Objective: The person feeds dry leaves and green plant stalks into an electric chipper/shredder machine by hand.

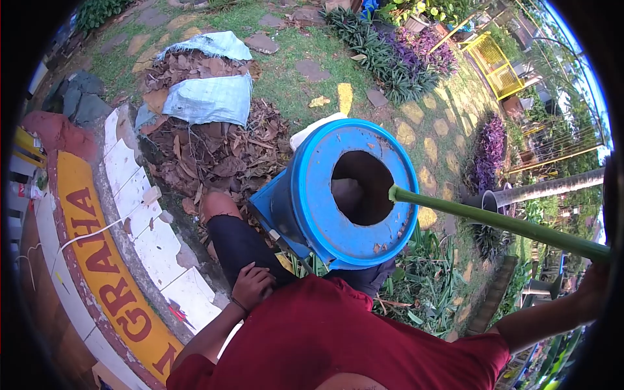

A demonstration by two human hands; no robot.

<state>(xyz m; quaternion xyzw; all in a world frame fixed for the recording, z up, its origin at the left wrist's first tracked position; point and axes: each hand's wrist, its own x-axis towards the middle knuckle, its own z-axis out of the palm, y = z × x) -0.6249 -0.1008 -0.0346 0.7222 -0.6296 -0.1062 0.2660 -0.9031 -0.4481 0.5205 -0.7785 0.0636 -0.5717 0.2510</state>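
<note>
A long green stalk (500, 222) reaches in from the right edge, and its cut end is over the rim of the round hole in the blue drum (312, 195). My right hand (593, 286), dark and partly cut off at the edge of the view, grips the stalk's far end. My left hand (254, 285) rests on my dark-trousered thigh with its fingers laid out and nothing in it. Between my knees stands the drum, its lid scattered with bits of debris. Something pale shows dimly inside the hole.
Dry brown leaves (227, 156) lie in a heap beyond my left knee, with a pale woven sack (211, 101) on them. A yellow lettered ledge (110, 273) and white tiles (156, 244) run along the left. Plants (422, 286) grow at the right.
</note>
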